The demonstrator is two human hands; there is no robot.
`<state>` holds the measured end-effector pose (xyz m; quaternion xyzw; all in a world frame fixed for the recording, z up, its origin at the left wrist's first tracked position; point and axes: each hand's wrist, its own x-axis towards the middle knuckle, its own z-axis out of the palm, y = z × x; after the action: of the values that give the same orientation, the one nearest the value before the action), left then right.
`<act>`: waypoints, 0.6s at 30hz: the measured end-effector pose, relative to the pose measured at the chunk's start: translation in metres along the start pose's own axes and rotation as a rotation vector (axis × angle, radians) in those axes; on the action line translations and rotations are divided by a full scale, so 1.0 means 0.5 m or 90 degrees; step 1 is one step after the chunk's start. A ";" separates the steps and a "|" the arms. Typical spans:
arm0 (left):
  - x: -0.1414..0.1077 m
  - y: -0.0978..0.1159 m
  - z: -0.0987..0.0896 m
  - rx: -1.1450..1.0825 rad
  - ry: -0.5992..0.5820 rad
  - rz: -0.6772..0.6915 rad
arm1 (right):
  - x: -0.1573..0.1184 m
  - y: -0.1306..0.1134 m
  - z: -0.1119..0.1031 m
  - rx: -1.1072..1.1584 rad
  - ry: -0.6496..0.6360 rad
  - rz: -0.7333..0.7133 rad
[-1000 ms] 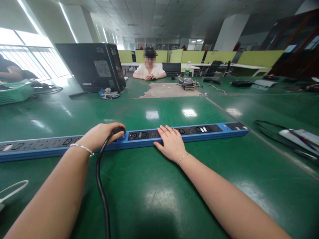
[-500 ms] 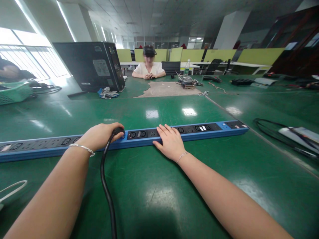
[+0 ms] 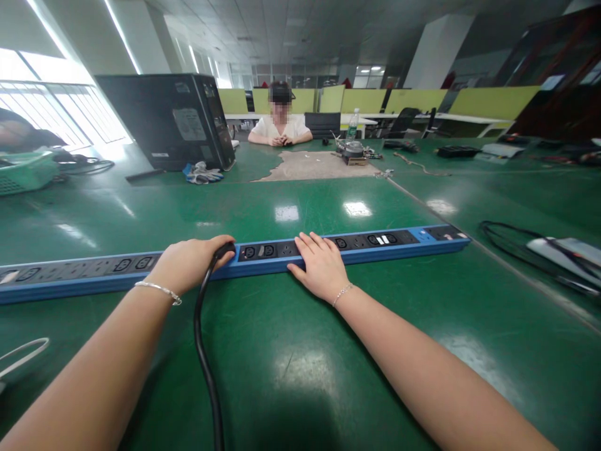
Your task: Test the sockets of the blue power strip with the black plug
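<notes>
A long blue power strip (image 3: 263, 265) with black socket panels lies across the green table. My left hand (image 3: 188, 263) is closed around a black plug (image 3: 224, 250) at the strip's middle, left of a pair of sockets. From that plug a thick black cord (image 3: 201, 351) hangs toward me and runs out of view at the bottom. Whether the plug sits in a socket is hidden by my fingers. My right hand (image 3: 322, 266) rests flat across the strip, fingers stretched over the panel and thumb along its near side. Nothing is in it.
A black computer case (image 3: 159, 122) and a pair of gloves (image 3: 203, 173) stand at the back left, near a green basket (image 3: 28, 172). Across the table a person (image 3: 280, 125) sits. Black cables (image 3: 507, 250) lie at right, a white loop (image 3: 28, 352) at left.
My left hand has lowered slightly at the wrist while staying on the plug, and the cord has shifted a little right. My right hand keeps its place on the strip.
</notes>
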<state>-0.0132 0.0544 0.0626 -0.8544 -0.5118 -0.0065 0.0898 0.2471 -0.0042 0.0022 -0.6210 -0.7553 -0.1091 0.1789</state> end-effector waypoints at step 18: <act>-0.045 0.039 0.036 0.025 0.156 -0.018 | 0.001 -0.001 0.002 -0.005 -0.004 0.004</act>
<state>-0.0084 0.0288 0.0395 -0.8379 -0.5092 -0.1021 0.1682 0.2462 -0.0036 0.0017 -0.6245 -0.7534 -0.1092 0.1746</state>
